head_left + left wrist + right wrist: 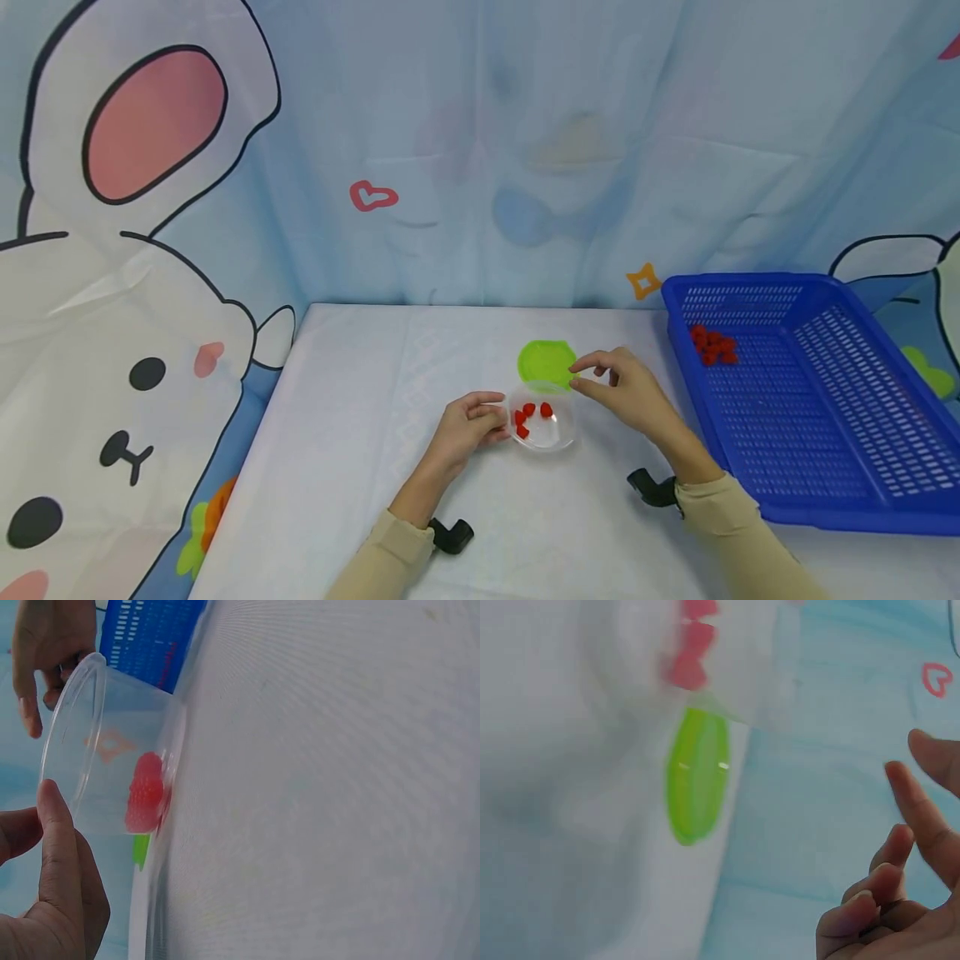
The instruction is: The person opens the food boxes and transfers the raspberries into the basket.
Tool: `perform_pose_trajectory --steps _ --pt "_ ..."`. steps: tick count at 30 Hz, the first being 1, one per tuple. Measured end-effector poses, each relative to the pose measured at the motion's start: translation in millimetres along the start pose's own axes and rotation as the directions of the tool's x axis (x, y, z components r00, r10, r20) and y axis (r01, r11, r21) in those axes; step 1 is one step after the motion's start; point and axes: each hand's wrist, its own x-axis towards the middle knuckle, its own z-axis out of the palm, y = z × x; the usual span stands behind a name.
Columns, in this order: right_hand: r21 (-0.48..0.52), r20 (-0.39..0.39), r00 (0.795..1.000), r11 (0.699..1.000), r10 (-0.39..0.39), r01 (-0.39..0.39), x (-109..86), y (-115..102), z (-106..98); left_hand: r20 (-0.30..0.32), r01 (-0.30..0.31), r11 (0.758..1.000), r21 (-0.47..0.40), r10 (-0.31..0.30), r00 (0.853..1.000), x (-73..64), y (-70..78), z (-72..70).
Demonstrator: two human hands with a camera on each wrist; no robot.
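Note:
A clear round plastic cup stands on the white table with several small red raspberry-shaped pieces in it. My left hand holds the cup at its left side, with the fingertips at the rim in the left wrist view. Above the cup's right rim hovers my right hand, thumb and index finger apart, nothing between them. In the right wrist view its other fingers bend loosely. A bright green lid lies just behind the cup.
At the right stands a large blue plastic basket with a cluster of red pieces in its left back part. A printed blue curtain hangs behind the white table.

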Motion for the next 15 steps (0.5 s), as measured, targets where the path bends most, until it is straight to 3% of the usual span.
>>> perform_pose_trajectory --steps 5,9,15 --pt "0.050 0.044 0.999 0.998 -0.027 0.025 0.2 13.7 27.0 -0.002 0.001 1.000 -0.010 -0.001 1.000 -0.3 -0.2 0.0" --pt "0.035 0.051 0.998 0.999 -0.035 0.033 0.5 20.9 41.3 -0.001 -0.001 1.000 -0.005 0.001 1.000 -0.1 -0.5 0.2" --pt "-0.095 0.080 0.995 0.993 -0.059 0.066 1.3 23.5 58.7 -0.001 -0.003 1.000 -0.004 0.003 1.000 1.2 -1.7 0.3"
